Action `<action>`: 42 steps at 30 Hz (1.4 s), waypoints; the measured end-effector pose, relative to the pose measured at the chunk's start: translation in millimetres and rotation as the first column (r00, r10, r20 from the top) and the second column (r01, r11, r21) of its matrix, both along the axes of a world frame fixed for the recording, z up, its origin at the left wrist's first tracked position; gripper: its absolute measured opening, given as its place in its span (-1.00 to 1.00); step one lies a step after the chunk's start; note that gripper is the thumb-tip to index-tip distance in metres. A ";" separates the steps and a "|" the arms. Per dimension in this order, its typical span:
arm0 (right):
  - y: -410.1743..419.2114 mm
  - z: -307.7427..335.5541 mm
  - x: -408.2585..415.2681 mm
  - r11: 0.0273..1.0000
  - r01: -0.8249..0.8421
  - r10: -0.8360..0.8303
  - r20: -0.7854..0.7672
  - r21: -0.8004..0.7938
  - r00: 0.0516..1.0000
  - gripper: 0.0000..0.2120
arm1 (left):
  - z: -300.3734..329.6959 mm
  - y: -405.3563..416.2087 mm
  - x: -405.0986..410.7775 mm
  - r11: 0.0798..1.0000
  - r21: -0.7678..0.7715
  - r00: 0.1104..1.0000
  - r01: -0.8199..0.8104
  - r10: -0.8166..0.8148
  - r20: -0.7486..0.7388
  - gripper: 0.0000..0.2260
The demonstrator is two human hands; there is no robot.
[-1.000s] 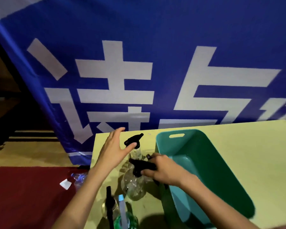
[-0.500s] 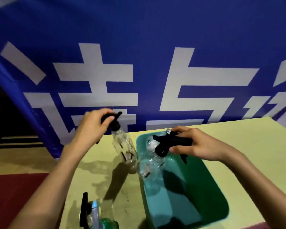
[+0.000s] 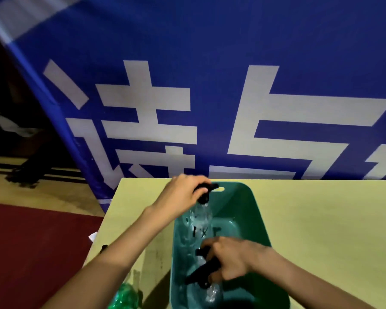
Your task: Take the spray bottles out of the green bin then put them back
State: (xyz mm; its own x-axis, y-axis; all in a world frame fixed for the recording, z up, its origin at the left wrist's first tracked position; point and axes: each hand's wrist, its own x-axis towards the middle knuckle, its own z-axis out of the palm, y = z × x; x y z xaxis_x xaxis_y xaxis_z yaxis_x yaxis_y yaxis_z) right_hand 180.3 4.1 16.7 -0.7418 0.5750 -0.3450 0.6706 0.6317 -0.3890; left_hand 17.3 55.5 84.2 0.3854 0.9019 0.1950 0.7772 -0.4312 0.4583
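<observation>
The green bin [image 3: 250, 210] stands on the yellow table. My left hand [image 3: 183, 195] grips the black trigger head of a clear spray bottle [image 3: 198, 219], which hangs upright over the bin's far left part. Down inside the bin's near half, my right hand [image 3: 232, 259] holds the black head of a second clear spray bottle [image 3: 212, 288], whose body lies low against the bin floor. A green bottle [image 3: 125, 297] shows at the table's near left corner, mostly cut off by the frame's edge.
The yellow table [image 3: 321, 230] stretches to the right of the bin. A blue banner [image 3: 210, 97] with large white characters hangs behind the table's far edge. Red floor [image 3: 31, 253] lies to the left, with a small black object [image 3: 104, 248] at the table's left edge.
Both hands have carried their bottles from the table's left side into the bin. The right hand has gone down to the bin floor; the left bottle now hangs over the bin.
</observation>
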 end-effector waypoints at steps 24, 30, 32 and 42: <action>1.9 -63.7 -3.2 0.992 0.089 -0.095 -0.057 -0.088 0.994 -0.58 | -63.7 -18.5 -19.6 0.994 -0.060 0.995 -0.088 0.085 -0.054 -0.62; 6.6 -59.9 -0.6 0.973 0.205 -0.223 -0.186 -0.110 0.957 -0.78 | -67.7 -28.5 -28.7 0.988 -0.077 0.991 -0.137 0.136 -0.019 -0.55; 7.4 -60.5 1.1 0.969 0.228 -0.244 -0.202 -0.099 0.949 -0.86 | -71.0 -35.8 -34.4 0.986 -0.076 0.987 -0.149 0.153 0.044 -0.54; 5.2 -64.6 4.4 0.944 0.313 -0.330 -0.268 -0.104 0.905 -0.75 | -92.0 -110.5 -89.0 0.915 -0.230 0.864 -0.331 0.392 0.317 -0.56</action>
State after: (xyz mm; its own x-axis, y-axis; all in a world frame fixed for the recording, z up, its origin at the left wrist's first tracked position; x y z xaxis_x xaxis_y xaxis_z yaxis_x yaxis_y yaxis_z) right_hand 184.7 9.2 -48.0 -0.5906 0.7839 -0.1913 0.6931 0.3715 -0.6177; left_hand -71.7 -55.0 -7.9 -0.0395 0.9947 0.0944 0.6395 -0.0474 0.7674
